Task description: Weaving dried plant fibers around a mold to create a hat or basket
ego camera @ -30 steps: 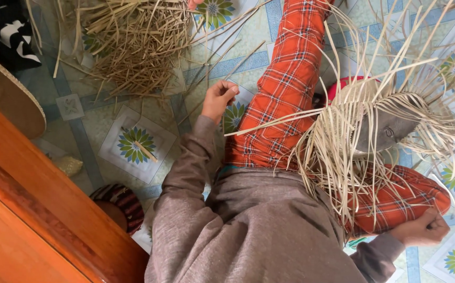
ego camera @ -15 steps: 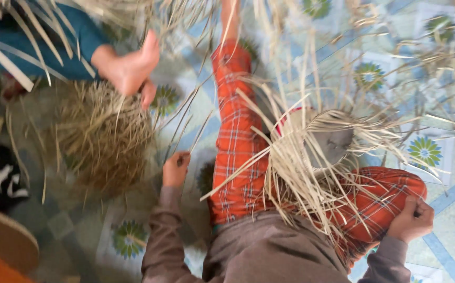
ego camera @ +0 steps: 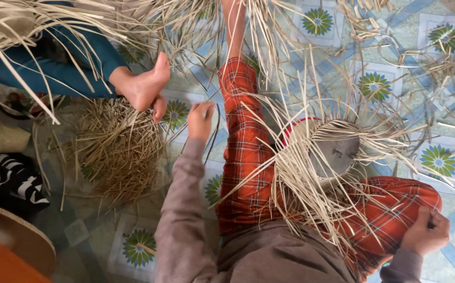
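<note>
scene: a person in red plaid trousers (ego camera: 243,152) sits on a tiled floor (ego camera: 450,107) with a half-woven straw hat (ego camera: 321,157) on the lap, its loose strips fanning out on every side.
left hand: the left hand (ego camera: 200,119) reaches out over the floor, beside the left leg, fingers (ego camera: 205,108) curled and pressed together at the tips; they look to pinch one thin dark straw strip (ego camera: 214,137) that trails back toward the knee, though the contact itself is small in the view.
right hand: the right hand (ego camera: 425,233) rests by the bent right knee, fingers (ego camera: 431,220) closed into a loose fist; whether a strip runs through it cannot be told.
straw pile: a heap of short dry straw (ego camera: 117,152) lies on the floor just to the left of the reaching hand.
other person: a bare foot (ego camera: 146,86) and a teal trouser leg (ego camera: 54,68) belong to someone else sitting nearby, amid long pale strips.
edge of frame: a black and white cloth (ego camera: 10,181) and a round woven brim (ego camera: 15,236) sit at lower left.
doing it well: a single strip is best drawn out with a firm fingertip pinch near its end and pulled straight along its length, so it does not kink or drag neighbours from the heap; the hat should stay settled on the lap meanwhile.
</note>
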